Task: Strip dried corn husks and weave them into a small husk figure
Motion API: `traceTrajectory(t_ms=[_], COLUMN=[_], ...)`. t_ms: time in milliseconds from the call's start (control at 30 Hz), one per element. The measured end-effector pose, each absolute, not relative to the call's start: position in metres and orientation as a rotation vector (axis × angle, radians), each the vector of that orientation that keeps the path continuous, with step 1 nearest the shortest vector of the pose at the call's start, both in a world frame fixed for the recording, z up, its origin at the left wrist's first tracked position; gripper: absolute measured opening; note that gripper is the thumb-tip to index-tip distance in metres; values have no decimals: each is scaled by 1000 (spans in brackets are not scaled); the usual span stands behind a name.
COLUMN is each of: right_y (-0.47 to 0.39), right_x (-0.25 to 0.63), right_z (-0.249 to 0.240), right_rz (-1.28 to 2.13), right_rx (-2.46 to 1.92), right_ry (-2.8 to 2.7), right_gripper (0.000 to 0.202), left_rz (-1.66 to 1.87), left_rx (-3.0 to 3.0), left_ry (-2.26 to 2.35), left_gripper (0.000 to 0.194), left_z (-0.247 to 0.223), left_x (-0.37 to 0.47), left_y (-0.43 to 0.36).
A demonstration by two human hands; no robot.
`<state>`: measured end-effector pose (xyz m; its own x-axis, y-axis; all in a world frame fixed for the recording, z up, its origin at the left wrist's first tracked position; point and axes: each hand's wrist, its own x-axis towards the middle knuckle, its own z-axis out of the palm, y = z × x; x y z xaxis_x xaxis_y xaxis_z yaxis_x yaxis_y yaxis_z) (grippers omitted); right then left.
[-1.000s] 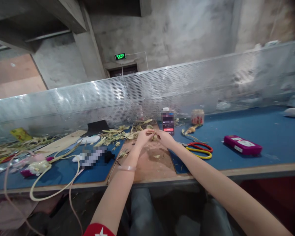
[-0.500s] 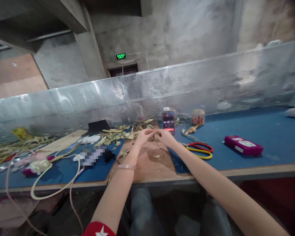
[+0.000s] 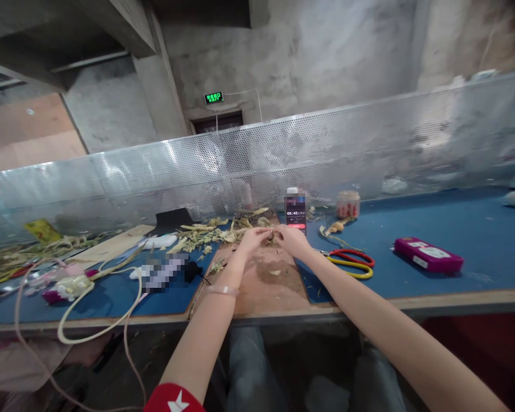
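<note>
My left hand (image 3: 254, 239) and my right hand (image 3: 290, 238) meet over the brown board (image 3: 269, 292), their fingertips bent together in a pinch. Whatever lies between the fingers is too small and blurred to make out. Dried plant scraps (image 3: 261, 222) are heaped just beyond the hands. A phone with a running timer (image 3: 296, 212) stands upright behind my right hand. Scissors with red and yellow handles (image 3: 352, 263) rest beside my right forearm.
Dried stalks and leaves (image 3: 201, 236) spread over the blue mat at left. Near them are a purple pack (image 3: 54, 296) and looped cables (image 3: 62, 329). A jar (image 3: 348, 205) and a magenta box (image 3: 428, 256) sit at right. A perforated metal panel (image 3: 223, 151) closes the table's back.
The view has shifted slightly, so the table's things appear a little farther right. My hands stay pinched together at nearly the same spot.
</note>
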<state>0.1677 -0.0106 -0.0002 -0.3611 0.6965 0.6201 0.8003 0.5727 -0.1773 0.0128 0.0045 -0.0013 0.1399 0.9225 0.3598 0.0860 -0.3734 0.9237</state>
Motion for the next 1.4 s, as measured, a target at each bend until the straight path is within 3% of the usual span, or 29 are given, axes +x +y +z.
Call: traceTrajectory(t_ms=[600,767,1133,1400], right_y=[-9,-12,-9,3], right_x=[170,169,173,169], right_z=[2,2,1,-5], right_rz=[-103,-139,-193,319], right_rx=[-1121,-1125,-1103,-1113], right_ry=[-2129,-2062,-2146,-1783], right_gripper=[39,30,32,36], left_rz=[1291,1284,1255,1353], left_rx=[1513,1506,1584,1658], left_ry=[820,792,812,851], left_gripper=[41,36,41,45], left_z=[-6,-3,-7,-2], left_x=[6,6,6,4], left_y=[14,12,13,15])
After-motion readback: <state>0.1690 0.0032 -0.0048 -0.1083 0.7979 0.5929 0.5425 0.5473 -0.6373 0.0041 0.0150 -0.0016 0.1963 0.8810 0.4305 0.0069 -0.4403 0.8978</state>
